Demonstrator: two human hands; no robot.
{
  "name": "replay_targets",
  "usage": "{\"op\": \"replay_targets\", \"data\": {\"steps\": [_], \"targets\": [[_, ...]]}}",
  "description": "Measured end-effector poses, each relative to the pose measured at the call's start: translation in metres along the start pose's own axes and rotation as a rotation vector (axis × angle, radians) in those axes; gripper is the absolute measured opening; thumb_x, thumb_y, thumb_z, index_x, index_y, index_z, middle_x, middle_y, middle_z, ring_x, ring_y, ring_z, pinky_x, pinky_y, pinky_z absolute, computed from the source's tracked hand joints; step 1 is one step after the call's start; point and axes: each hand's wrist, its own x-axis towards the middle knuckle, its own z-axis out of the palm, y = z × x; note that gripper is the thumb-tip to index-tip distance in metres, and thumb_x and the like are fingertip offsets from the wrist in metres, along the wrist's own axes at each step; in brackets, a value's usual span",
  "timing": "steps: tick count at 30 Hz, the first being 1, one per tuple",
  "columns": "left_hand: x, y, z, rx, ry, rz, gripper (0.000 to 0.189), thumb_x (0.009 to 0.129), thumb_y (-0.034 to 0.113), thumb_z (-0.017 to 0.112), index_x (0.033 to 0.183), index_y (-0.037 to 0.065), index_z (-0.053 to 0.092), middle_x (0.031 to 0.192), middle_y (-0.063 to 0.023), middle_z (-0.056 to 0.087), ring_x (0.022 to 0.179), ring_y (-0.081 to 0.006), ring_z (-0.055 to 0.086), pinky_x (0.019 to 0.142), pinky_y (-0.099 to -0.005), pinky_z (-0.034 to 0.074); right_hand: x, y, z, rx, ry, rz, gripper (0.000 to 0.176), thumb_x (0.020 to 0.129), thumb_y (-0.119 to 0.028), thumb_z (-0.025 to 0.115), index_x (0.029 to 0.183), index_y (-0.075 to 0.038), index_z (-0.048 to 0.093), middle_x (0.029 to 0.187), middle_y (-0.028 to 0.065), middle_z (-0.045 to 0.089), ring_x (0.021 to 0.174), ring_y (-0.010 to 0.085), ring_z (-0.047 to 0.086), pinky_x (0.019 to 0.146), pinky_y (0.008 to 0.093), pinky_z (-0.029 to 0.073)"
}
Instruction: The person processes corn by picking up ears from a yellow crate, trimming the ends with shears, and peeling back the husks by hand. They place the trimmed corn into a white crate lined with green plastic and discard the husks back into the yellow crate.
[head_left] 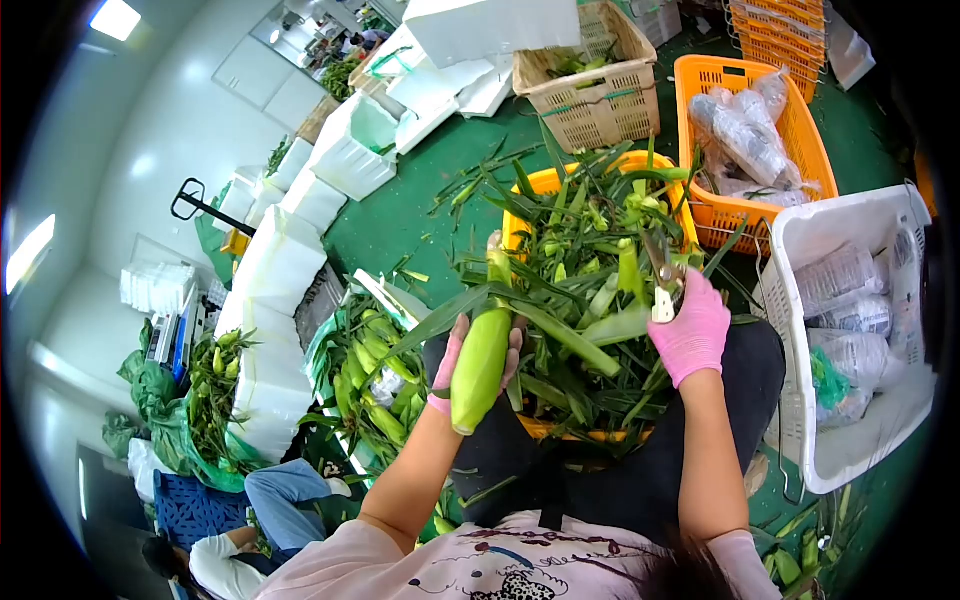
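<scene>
My left hand [450,365], in a pink glove, is wrapped round a green ear of corn [482,365] in its husk. The ear's stalk end points away from me, and long leaves spread from it to the right. In my right hand [700,325], also gloved in pink, is a pair of pruning shears [662,300], blades pointing forward. Both hands are over a yellow crate [516,225] between my knees, heaped with cut leaves and husk trimmings [590,290]. The shears are apart from the ear.
Left of me, a foam box holds several ears of corn [365,375]. An orange crate [700,225] and a white crate [800,400] with wrapped packs stand at right. A beige crate [590,110] is ahead. Foam boxes [265,270] line the left, near another person [225,565].
</scene>
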Motion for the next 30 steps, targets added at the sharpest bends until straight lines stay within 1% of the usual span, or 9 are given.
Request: {"op": "replay_targets", "data": {"steps": [3,5,7,9,11,15,21,26,30], "targets": [[-0.011,0.029,-0.003,0.707,-0.012,-0.109,0.072,0.094,0.05,0.066,0.145,0.005,0.045,0.128,-0.0196,0.061,0.111,-0.0318,0.064,0.091,-0.0424,0.056,0.005,0.004,-0.002,0.061,-0.012,0.174,0.06,0.072,-0.024,0.081,0.125,-0.006,0.059,0.108,0.0158,0.068,0.105,0.0351,0.064,0.094,0.0441,0.051],[-0.004,0.02,-0.008,1.586,-0.199,0.507,0.076,0.087,0.042,0.076,0.145,0.006,0.044,0.127,-0.0178,0.062,0.114,-0.0336,0.064,0.099,-0.043,0.053,0.009,0.003,-0.005,0.311,0.289,0.1,0.052,0.079,-0.015,0.076,0.125,-0.003,0.056,0.103,0.0127,0.069,0.092,0.0283,0.068,0.081,0.0372,0.055],[-0.015,0.013,0.036,2.255,0.334,0.352,0.097,0.078,0.027,0.082,0.156,0.005,0.028,0.138,-0.0222,0.057,0.127,-0.0307,0.059,0.105,-0.038,0.048,-0.009,-0.032,-0.036,0.834,0.09,0.167,0.042,0.083,-0.009,0.07,0.122,-0.003,0.055,0.096,0.0072,0.067,0.078,0.0166,0.065,0.073,0.0317,0.054],[-0.006,0.016,0.039,2.3,0.376,0.353,0.104,0.077,0.033,0.082,0.158,0.006,0.022,0.14,-0.0247,0.054,0.123,-0.038,0.06,0.102,-0.0399,0.049,-0.039,-0.064,-0.039,1.377,-0.348,0.019,0.039,0.084,-0.008,0.067,0.12,-0.003,0.053,0.095,0.0036,0.064,0.077,0.0088,0.059,0.071,0.0297,0.051],[0.015,0.018,-0.002,2.124,0.052,0.555,0.109,0.074,0.028,0.085,0.159,0.006,0.019,0.137,-0.0249,0.055,0.119,-0.0353,0.063,0.098,-0.0399,0.051,-0.067,-0.078,-0.022,1.426,-0.905,-0.072,0.042,0.084,-0.009,0.068,0.122,-0.003,0.052,0.099,0.006,0.063,0.083,0.0119,0.06,0.074,0.0315,0.052],[0.012,0.009,0.005,1.292,-0.109,-0.051,0.106,0.081,0.009,0.076,0.163,0.008,0.01,0.141,-0.0131,0.053,0.123,-0.0217,0.056,0.105,-0.0337,0.045,-0.069,-0.07,0.014,1.2,-0.853,-0.157,0.052,0.086,-0.011,0.067,0.135,-0.003,0.052,0.106,0.0055,0.059,0.092,0.0145,0.058,0.086,0.0298,0.05],[0.009,-0.02,-0.03,0.773,-0.149,-0.025,0.066,0.103,0.052,0.037,0.158,0.018,0.028,0.161,-0.0032,0.035,0.146,-0.0218,0.031,0.115,-0.0467,0.024,-0.044,-0.047,0.029,1.163,-1.057,0.202,0.056,0.084,-0.018,0.069,0.134,-0.001,0.049,0.106,0.0134,0.062,0.092,0.0251,0.064,0.086,0.0368,0.053],[0.031,-0.023,-0.033,0.397,0.04,0.016,0.052,0.105,0.041,0.048,0.15,0.018,0.039,0.138,-0.0058,0.055,0.125,-0.025,0.055,0.104,-0.0418,0.048,-0.06,-0.066,0.029,1.038,-0.673,-0.292,0.061,0.08,-0.018,0.074,0.132,0.0,0.048,0.112,0.0144,0.058,0.103,0.0248,0.061,0.096,0.0343,0.049],[0.011,-0.004,-0.005,0.564,-0.12,0.142,0.065,0.094,0.033,0.057,0.15,0.008,0.038,0.14,-0.0128,0.054,0.129,-0.0298,0.054,0.108,-0.0444,0.045,-0.055,-0.061,0.015,0.586,-0.66,-0.05,0.06,0.078,-0.03,0.075,0.126,0.0,0.054,0.114,0.0213,0.062,0.104,0.0364,0.066,0.091,0.0407,0.054]]}}
